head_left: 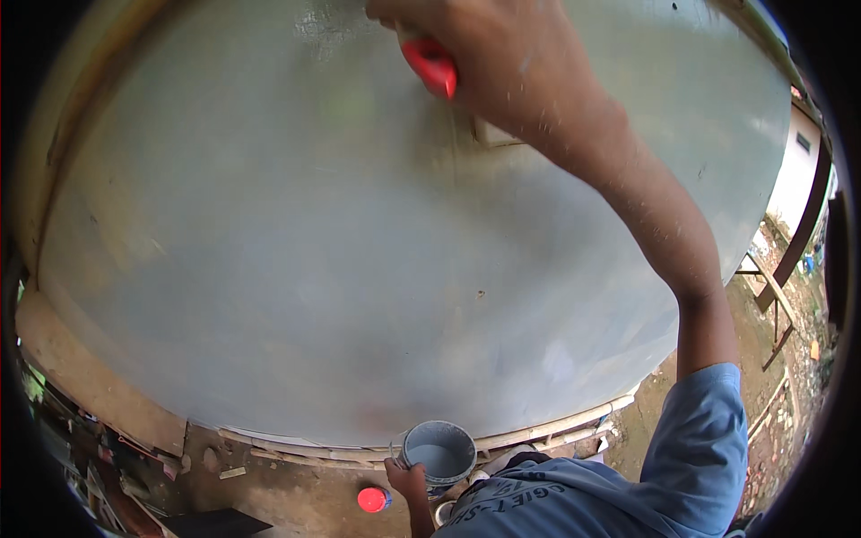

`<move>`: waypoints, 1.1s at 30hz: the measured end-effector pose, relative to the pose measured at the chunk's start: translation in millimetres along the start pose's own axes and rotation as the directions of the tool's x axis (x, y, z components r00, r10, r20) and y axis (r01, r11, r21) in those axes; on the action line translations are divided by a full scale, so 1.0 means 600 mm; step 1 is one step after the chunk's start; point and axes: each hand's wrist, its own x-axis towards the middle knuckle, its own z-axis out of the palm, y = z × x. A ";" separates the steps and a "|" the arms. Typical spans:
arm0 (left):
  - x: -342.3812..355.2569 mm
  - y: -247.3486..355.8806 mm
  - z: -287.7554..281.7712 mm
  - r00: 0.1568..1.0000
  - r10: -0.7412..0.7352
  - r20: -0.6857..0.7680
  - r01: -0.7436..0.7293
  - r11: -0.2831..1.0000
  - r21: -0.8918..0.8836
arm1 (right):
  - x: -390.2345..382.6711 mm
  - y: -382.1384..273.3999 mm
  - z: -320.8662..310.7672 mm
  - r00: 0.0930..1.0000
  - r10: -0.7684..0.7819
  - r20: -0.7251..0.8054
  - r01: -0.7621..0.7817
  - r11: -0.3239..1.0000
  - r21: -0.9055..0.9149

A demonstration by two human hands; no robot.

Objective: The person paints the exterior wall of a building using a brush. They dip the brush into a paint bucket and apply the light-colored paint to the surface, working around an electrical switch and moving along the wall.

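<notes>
My right hand (489,54) is raised high against the grey wall (296,260), its fingers closed around a tool with a red handle (432,68). The tool's working end is out of the picture, so its kind cannot be told. A shiny, wet-looking patch (332,31) shows on the wall to the left of this hand. Low down, my left hand (409,481) grips the rim of a bucket (472,455) close to my body. Grey liquid that looks like paint (437,460) lies inside the bucket.
A small pale box (495,134) sits on the wall behind my right wrist. Bamboo poles (560,429) run along the wall's foot. A red-lidded container (372,499) stands on the ground left of the bucket. At the right is a wooden frame (776,300).
</notes>
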 end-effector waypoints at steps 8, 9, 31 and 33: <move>-0.002 -0.020 -0.005 0.998 -0.046 -0.032 0.043 0.995 -0.084 | -0.319 -0.233 0.014 0.951 -0.063 0.302 0.023 0.991 0.135; 0.003 -0.020 -0.007 0.998 -0.041 -0.043 0.037 0.996 -0.086 | -0.357 -0.256 0.004 0.922 -0.052 0.383 -0.040 0.973 0.228; -0.010 -0.019 -0.015 0.999 0.008 -0.037 -0.008 1.000 0.002 | -0.376 -0.148 -0.042 0.947 0.108 0.303 -0.200 0.935 0.292; -0.010 -0.014 -0.014 1.000 0.021 -0.022 -0.021 1.000 0.001 | -0.378 -0.155 -0.069 0.957 0.128 0.259 -0.215 0.915 0.342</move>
